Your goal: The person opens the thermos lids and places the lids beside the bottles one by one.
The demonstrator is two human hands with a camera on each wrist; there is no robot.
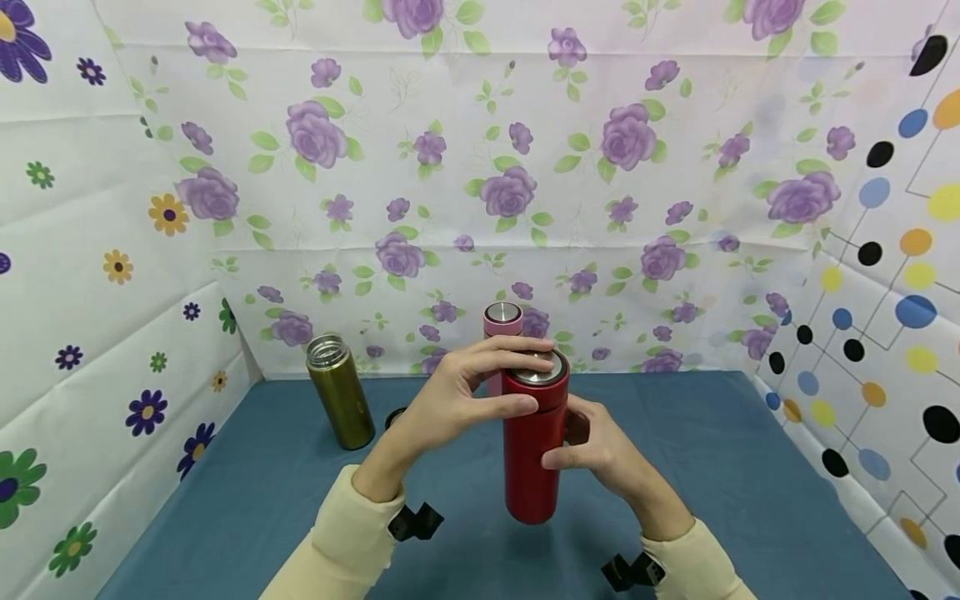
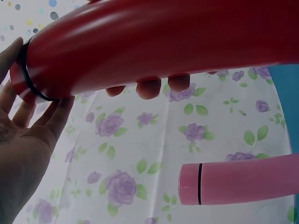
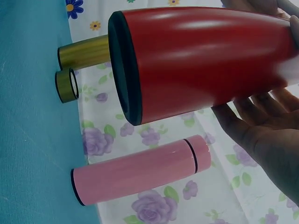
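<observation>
A red thermos bottle [image 1: 531,467] with a steel-topped lid [image 1: 546,371] is held upright between both hands, and the right wrist view shows its dark base lifted off the table. My left hand [image 1: 457,387] grips the lid from the left, fingers over its top and thumb at the front. Around the bottle's body from the right, my right hand [image 1: 600,446] holds with thumb in front and fingers behind. Behind the red bottle stands a pink thermos bottle [image 3: 135,171], mostly hidden in the head view.
On the left stands an olive-green bottle [image 1: 341,400] without its lid, its steel mouth showing. Its green lid [image 3: 67,86] sits beside it, partly behind my left hand in the head view. A blue cloth [image 1: 675,467] covers the table; patterned curtains [image 1: 480,167] enclose it.
</observation>
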